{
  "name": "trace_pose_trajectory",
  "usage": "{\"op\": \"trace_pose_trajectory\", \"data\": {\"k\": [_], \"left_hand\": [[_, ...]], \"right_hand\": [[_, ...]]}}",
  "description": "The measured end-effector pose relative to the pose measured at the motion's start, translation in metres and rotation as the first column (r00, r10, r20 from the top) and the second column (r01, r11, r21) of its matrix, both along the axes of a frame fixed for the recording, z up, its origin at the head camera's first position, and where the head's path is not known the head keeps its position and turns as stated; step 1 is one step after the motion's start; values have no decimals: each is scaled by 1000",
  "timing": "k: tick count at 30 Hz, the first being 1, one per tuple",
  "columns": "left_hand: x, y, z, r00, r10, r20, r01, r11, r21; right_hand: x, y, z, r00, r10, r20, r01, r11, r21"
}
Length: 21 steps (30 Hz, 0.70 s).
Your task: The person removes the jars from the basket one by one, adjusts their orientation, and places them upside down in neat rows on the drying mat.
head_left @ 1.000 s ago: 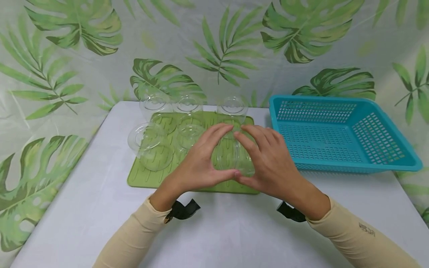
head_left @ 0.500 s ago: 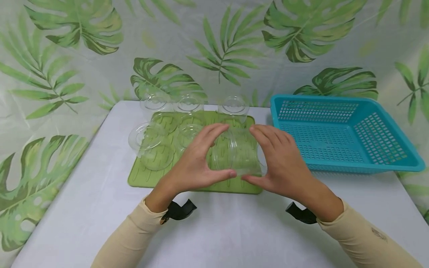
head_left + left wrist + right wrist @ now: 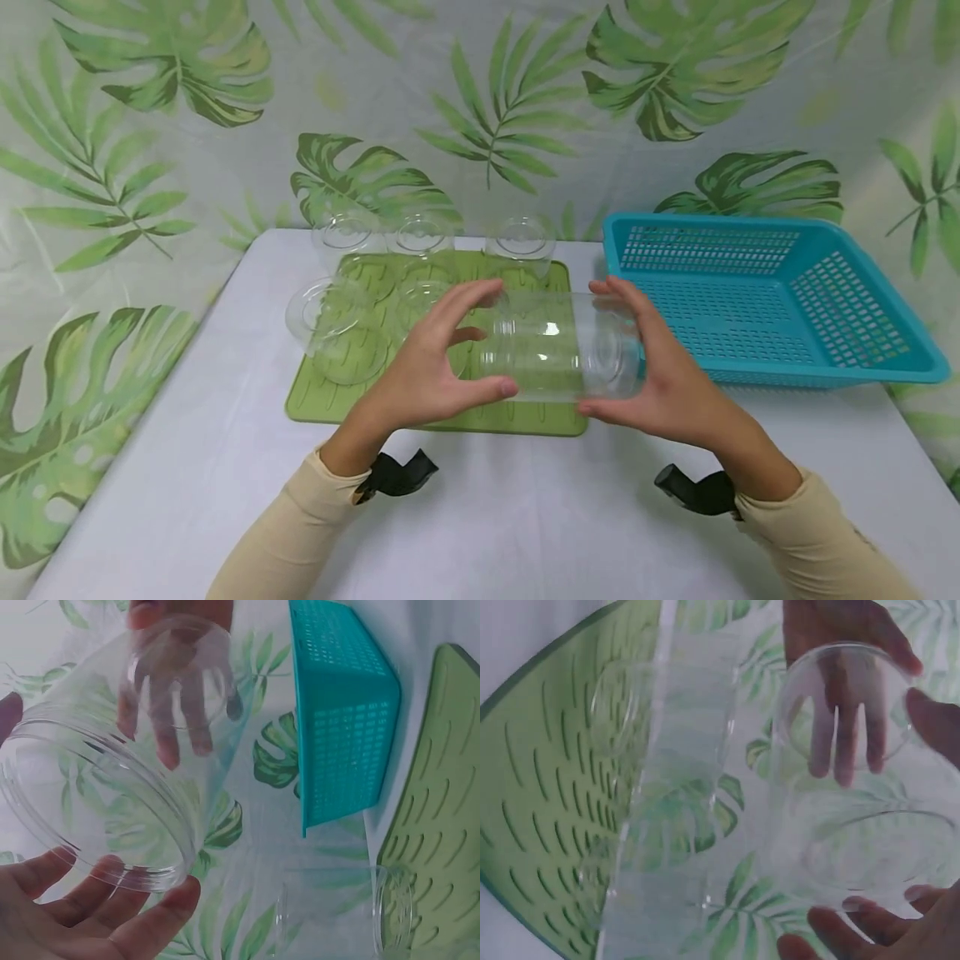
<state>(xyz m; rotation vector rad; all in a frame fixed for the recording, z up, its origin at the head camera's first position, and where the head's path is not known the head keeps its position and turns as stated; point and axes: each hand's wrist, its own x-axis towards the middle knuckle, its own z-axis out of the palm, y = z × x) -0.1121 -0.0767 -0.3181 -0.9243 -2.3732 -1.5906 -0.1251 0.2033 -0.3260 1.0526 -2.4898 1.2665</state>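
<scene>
A clear jar [image 3: 551, 346] lies sideways in the air over the green mat [image 3: 318, 400], held between both hands. My left hand [image 3: 427, 367] grips the ridged mouth end, its fingertips around the rim in the left wrist view. On the base end, my right hand [image 3: 663, 375] has its thumb below and fingers above. Through the clear wall of the jar [image 3: 161, 750], the fingers of the right hand show in the left wrist view. Several similar clear jars [image 3: 333, 312] stand mouth down on the mat, in two rows.
A turquoise basket [image 3: 757, 372] with a slotted floor stands at the right, close beside the mat. White cloth [image 3: 510, 517] covers the table, and a leaf-printed curtain [image 3: 525, 100] hangs behind it.
My right hand has moved right, away from my left hand. More of the jar's length shows between them, and its base end now reaches past the mat's right edge.
</scene>
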Motion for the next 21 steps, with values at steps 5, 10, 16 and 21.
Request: {"op": "trace_pose_trajectory", "data": {"k": [5,10,16,21], "left_hand": [[-1,1,0,999,-44,10,42,993,114],[-3,5,-1,999,-33,-18,35,988,150],[-3,5,0,1000,-19,-17,21,990,139],[-3,4,1,999,-29,-16,31,990,137]], "right_hand": [[-3,-7,-11,959,232,163,-152,905,-398],[-5,-21,-19,861,476,179,-222,669,-710],[-4,-26,-19,845,502,184,-191,604,-774],[-4,-27,-20,843,513,163,-200,581,-789]]}}
